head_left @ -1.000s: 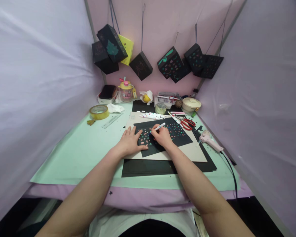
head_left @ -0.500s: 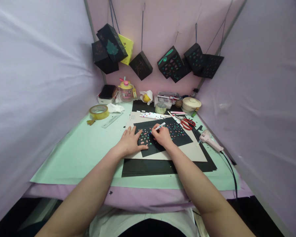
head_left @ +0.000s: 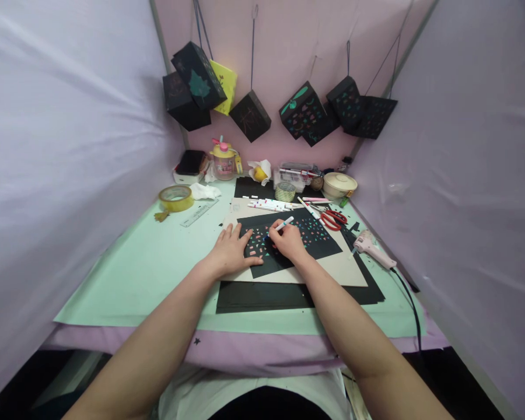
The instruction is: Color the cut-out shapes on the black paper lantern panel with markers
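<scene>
My left hand point(head_left: 233, 251) lies flat with spread fingers on the left edge of a sheet of black paper point(head_left: 324, 249). Small coloured shapes in green, orange, pink and blue dot the sheet. In my right hand point(head_left: 289, 240) is a white marker pen point(head_left: 284, 224), pinched between thumb and fingers. Its tip points down at the black paper near the middle of the sheet, partly hidden by my fingers. Beneath the sheet is a pale board point(head_left: 350, 274), which rests on a stack of larger black sheets point(head_left: 262, 297).
Several white markers point(head_left: 269, 205) lie behind the sheet. Red-handled scissors point(head_left: 333, 220) and a glue gun point(head_left: 375, 251) with a black cord are at right. Yellow tape point(head_left: 175, 199) and a clear ruler point(head_left: 199, 213) sit at left. Black paper boxes point(head_left: 250, 116) hang above the back.
</scene>
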`<state>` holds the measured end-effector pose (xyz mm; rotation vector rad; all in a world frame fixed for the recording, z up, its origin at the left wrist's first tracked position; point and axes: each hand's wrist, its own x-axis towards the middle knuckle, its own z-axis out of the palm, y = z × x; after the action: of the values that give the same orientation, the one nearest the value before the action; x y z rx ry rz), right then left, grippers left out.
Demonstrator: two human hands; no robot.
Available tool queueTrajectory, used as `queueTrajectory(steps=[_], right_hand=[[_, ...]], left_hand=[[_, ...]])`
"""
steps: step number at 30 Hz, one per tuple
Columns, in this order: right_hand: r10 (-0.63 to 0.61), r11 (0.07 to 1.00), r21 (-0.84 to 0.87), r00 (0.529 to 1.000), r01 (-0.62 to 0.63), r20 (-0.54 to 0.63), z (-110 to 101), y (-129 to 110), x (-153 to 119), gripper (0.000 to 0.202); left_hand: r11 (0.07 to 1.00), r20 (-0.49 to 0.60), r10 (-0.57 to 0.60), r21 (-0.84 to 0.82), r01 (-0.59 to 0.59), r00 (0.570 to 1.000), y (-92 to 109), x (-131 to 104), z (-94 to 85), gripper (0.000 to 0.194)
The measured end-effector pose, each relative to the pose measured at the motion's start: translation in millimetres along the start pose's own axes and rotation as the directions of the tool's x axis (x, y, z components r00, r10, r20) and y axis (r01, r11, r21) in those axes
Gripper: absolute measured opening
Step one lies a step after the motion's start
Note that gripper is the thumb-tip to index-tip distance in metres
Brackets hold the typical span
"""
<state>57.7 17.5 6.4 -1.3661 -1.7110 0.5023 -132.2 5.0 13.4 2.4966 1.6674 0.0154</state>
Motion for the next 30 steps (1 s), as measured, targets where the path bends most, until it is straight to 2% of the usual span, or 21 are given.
queueTrajectory(steps=[30], right_hand=[[-0.01, 1.0, -0.025, 1.0, 0.01, -0.003, -0.7, -1.6, 0.2, 0.018]], left_hand=[[1.0, 0.011, -0.004, -0.016, 0.004, 1.0, 0.5, 0.2, -0.7, 0.1]])
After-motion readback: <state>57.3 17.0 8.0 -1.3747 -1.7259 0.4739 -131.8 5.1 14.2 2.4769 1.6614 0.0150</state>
